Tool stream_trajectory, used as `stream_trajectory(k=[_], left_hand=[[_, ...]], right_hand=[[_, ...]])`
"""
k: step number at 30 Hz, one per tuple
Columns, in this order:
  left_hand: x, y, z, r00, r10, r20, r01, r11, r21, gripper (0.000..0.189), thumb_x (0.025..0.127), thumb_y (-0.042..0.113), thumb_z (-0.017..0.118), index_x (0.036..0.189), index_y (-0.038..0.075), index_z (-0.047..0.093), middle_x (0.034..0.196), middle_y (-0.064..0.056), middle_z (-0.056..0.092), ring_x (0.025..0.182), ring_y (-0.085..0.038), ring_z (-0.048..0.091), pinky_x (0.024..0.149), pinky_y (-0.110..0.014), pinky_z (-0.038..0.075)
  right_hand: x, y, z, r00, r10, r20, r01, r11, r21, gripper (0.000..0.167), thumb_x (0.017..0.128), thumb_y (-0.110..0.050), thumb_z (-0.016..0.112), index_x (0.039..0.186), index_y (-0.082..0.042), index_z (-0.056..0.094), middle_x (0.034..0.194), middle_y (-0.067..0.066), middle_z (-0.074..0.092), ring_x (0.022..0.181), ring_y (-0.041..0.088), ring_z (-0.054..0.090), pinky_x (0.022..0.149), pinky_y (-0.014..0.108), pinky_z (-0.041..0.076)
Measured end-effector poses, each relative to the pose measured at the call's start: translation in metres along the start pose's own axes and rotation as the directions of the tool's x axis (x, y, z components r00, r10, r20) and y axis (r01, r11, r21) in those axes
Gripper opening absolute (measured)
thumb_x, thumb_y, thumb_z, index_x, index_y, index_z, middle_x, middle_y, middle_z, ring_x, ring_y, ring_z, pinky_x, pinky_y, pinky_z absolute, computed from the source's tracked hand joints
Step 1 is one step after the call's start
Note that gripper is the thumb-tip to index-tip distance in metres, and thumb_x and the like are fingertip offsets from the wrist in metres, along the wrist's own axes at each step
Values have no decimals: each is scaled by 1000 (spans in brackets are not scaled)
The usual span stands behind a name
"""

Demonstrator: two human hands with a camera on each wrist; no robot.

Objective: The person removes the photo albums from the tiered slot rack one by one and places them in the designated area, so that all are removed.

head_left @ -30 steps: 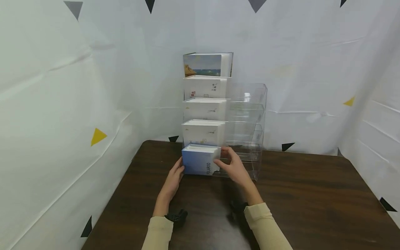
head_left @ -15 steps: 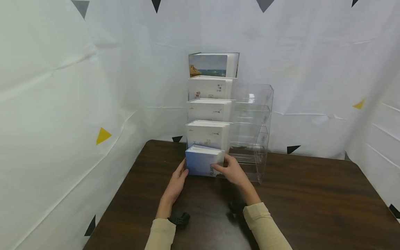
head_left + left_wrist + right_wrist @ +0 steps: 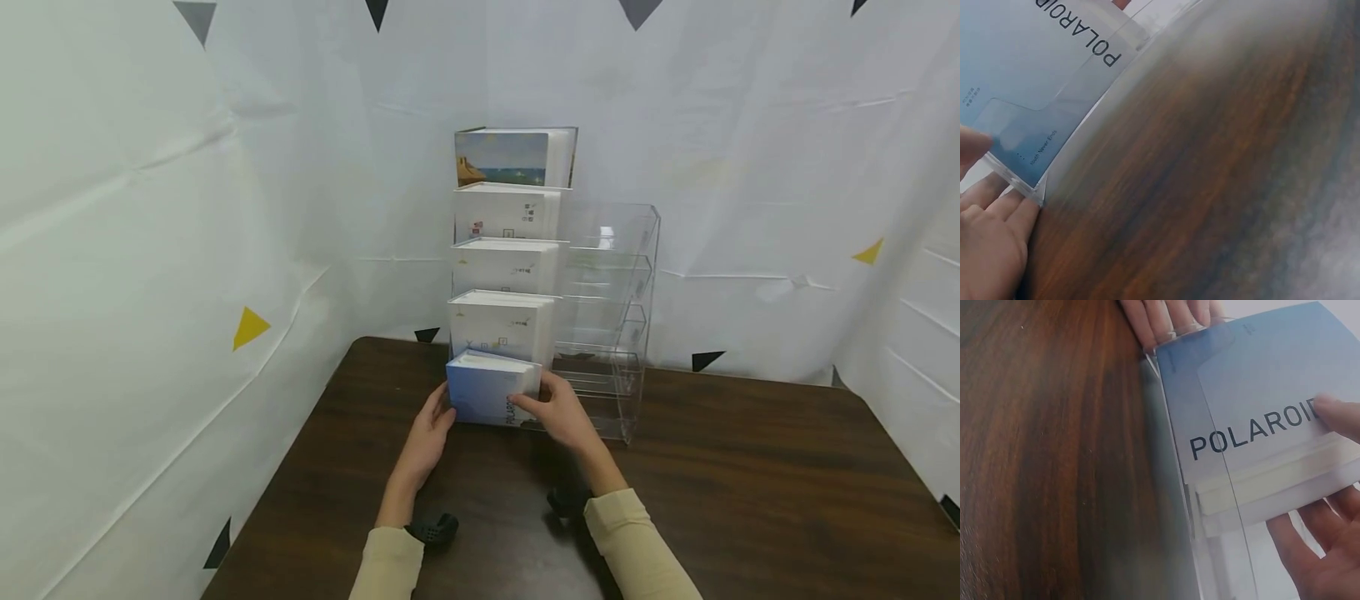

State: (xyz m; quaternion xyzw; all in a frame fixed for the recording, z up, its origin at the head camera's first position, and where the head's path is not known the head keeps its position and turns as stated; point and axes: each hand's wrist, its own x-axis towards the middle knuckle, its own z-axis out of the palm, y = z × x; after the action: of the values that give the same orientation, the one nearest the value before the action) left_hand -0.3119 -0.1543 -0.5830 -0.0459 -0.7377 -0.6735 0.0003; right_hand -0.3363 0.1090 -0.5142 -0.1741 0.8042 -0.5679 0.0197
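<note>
A blue-and-white photo album lettered POLAROID stands in the lowest front pocket of a clear acrylic rack. My right hand grips its right side: the thumb lies on the cover over the lettering, and the fingers reach behind. In the right wrist view those fingers show under the page edges. At the front left corner, my left hand rests with fairly straight fingers against the rack's side and the thumb by the cover's edge. The album's back is hidden.
Behind the album, several white-covered albums climb the rack's left column, topped by one with a seaside picture. Clear pockets form the right column. The rack stands on a dark wooden table before a white sheet.
My right thumb has slid left onto the cover's lettering, and the fingers have gone further behind the album, which sits slightly more tilted. The head view has shifted a little. My left hand stays by the corner.
</note>
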Motion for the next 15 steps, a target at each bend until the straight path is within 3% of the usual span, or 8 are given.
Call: stream_trajectory(k=[7, 15], left_hand=[[-1, 0, 1, 998, -30, -58, 32, 999, 32, 58, 114, 17, 53, 168, 9, 34, 175, -22, 31, 163, -41, 30, 131, -59, 31], [-2, 1, 3, 998, -5, -69, 8, 999, 50, 55, 114, 11, 53, 167, 4, 37, 169, -26, 41, 158, -40, 40, 128, -57, 37]], right_hand=[[0, -5, 4, 999, -18, -33, 18, 1000, 10, 39, 100, -21, 80, 135, -7, 70, 125, 17, 75, 103, 24, 71, 85, 33, 59], [-1, -8, 7, 998, -21, -62, 22, 1000, 8, 43, 100, -25, 81, 138, -8, 70, 132, 17, 75, 110, 26, 73, 87, 34, 60]])
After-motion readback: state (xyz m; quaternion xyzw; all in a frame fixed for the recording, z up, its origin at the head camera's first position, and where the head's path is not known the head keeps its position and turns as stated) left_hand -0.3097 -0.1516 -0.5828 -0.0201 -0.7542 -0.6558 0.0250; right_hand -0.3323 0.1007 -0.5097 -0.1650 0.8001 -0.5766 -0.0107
